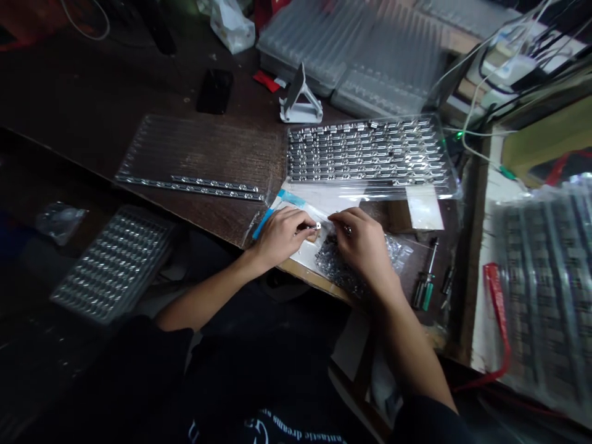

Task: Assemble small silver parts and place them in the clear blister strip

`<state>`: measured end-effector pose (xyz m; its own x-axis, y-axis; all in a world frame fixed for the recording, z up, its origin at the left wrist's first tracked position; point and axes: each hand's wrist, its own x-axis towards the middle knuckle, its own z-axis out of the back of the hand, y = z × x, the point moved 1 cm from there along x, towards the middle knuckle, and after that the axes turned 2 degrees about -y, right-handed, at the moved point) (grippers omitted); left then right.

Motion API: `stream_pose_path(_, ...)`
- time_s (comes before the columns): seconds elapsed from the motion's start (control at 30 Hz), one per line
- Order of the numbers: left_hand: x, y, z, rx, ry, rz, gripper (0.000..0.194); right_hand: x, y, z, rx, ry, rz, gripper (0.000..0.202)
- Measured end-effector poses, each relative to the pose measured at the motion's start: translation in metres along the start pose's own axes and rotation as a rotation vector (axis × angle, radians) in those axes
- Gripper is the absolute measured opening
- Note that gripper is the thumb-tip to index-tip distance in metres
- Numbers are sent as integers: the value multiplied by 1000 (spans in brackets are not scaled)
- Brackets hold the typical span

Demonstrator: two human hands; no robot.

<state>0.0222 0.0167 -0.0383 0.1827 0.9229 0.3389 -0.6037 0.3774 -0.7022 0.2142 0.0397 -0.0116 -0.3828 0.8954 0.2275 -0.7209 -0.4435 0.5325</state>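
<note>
My left hand [283, 235] pinches a small metal part [317, 226] over a white board [308, 251] with blue tape [291, 197] at its corner. Just to its right, my right hand [361, 237] has its thumb and fingers pressed together, with small shiny bits at the fingers that are too small to make out. Beneath it lies a pile of small metal pieces [333, 262] on clear plastic. Behind my hands, a clear tray [365, 154] holds rows of metal parts. Another clear tray [208, 148], at the left, has two rows of parts along its near edge.
A white stand [301, 111], a black phone [215, 91] and stacked clear trays [319, 37] are at the back. A green-handled screwdriver [428, 287] lies at the right. More filled trays stand at the lower left [111, 265] and far right [546, 290]. Cables hang at the upper right.
</note>
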Motion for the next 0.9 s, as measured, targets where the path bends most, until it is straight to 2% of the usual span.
stream_pose_path(0.1,-3,-2,9,-31,-116,-18,1,2,5,-11,-64,47,2,25)
stream_pose_path(0.17,-6,-2,18,-30,-182,-15,6,4,9,-18,-1,103,37,24)
stream_pose_path(0.27,-13,3,30,-6,-189,6,20,5,15,-25,94,182,135,23)
stream_pose_path(0.4,-17,17,49,85,-181,1,28,3,20,-29,-109,210,274,20)
stream_pose_path(0.5,-9,32,69,172,-173,14,19,2,21,-29,-148,235,323,21)
stream_pose_path(0.63,17,52,94,207,-191,90,12,4,17,-24,-42,199,285,26)
stream_pose_path(0.77,38,63,96,145,-96,155,10,5,11,-15,56,75,198,30)
stream_pose_path(0.9,41,66,96,299,17,83,11,4,7,-8,105,80,173,30)
